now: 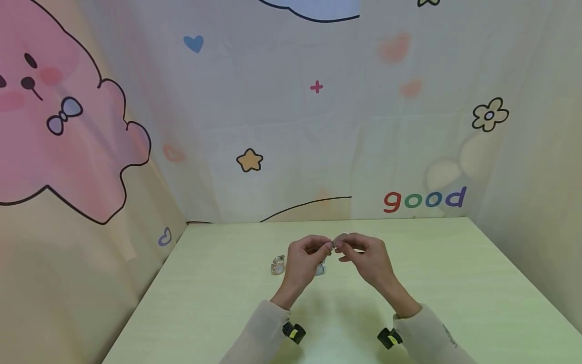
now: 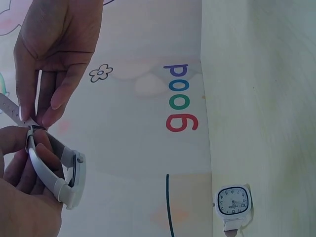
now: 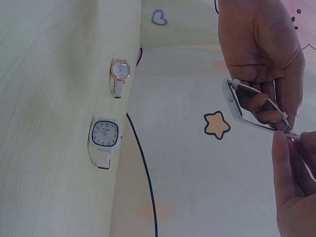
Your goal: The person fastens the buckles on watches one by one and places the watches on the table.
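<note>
A pale wristwatch (image 2: 75,180) is held up between both hands, its strap closed into a loop through the buckle. My left hand (image 1: 303,260) grips it near the buckle, and in the right wrist view some of its fingers pass inside the loop. The free end of the strap (image 2: 10,106) is pinched by the fingertips of my right hand (image 1: 367,255). The dial of the held watch faces away in the wrist views and cannot be read. In the head view the fingers hide most of this watch.
On the table (image 1: 218,313) behind the hands lie a white square-faced watch (image 3: 104,134) and a small round watch with a rose-gold rim (image 3: 120,71). A printed cloth (image 1: 282,121) hangs at the table's far edge.
</note>
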Demonstrator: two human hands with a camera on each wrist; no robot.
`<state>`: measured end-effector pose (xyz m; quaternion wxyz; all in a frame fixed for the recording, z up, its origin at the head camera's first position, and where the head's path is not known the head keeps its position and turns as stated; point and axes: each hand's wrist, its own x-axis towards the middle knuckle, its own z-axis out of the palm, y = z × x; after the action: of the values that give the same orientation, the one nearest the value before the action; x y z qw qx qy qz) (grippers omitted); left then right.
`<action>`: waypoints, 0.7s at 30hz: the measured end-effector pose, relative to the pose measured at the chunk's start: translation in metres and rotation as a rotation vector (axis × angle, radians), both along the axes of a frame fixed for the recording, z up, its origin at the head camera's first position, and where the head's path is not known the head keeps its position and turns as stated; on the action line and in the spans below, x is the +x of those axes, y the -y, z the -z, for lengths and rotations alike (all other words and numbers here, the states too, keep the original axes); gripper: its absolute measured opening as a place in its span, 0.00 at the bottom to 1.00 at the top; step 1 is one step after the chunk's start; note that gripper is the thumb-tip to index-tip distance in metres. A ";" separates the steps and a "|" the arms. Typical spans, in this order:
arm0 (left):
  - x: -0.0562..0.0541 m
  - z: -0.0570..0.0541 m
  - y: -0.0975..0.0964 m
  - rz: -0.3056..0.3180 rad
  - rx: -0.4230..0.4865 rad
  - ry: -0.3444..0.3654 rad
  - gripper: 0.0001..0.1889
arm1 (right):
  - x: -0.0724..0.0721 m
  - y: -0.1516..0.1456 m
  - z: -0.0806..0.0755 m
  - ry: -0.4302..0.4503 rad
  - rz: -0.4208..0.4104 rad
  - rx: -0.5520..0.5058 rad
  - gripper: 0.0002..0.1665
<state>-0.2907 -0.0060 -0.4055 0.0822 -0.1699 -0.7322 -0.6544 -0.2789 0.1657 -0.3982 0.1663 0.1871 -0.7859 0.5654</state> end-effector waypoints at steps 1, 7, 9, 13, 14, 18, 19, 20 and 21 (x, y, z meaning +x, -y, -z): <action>-0.001 0.002 0.000 0.002 0.004 -0.001 0.07 | 0.000 0.000 0.000 0.002 0.001 -0.002 0.07; -0.005 0.006 0.001 0.025 0.028 -0.019 0.07 | -0.001 0.000 0.002 -0.018 -0.009 -0.007 0.08; -0.005 0.006 0.001 0.032 0.031 -0.026 0.08 | -0.001 0.000 0.002 -0.025 -0.012 -0.002 0.09; -0.005 0.006 0.002 0.041 0.047 -0.007 0.08 | -0.001 -0.001 0.003 -0.022 -0.013 0.017 0.10; -0.006 0.006 0.003 0.044 0.053 0.006 0.08 | 0.000 -0.001 0.003 -0.018 -0.014 0.020 0.10; -0.005 0.005 0.003 0.053 0.087 0.063 0.08 | 0.000 -0.002 0.004 -0.018 -0.018 0.032 0.09; -0.005 0.005 0.003 0.059 0.100 0.076 0.09 | 0.000 -0.002 0.004 -0.025 -0.019 0.038 0.09; -0.005 0.004 0.003 0.064 0.109 0.087 0.09 | -0.001 -0.002 0.005 -0.028 -0.021 0.040 0.10; -0.004 0.004 0.003 0.074 0.125 0.098 0.09 | -0.001 -0.002 0.005 -0.035 -0.022 0.044 0.10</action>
<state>-0.2951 -0.0094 -0.4090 0.0326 -0.1590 -0.6863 -0.7090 -0.2796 0.1682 -0.4036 0.1697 0.2091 -0.7932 0.5462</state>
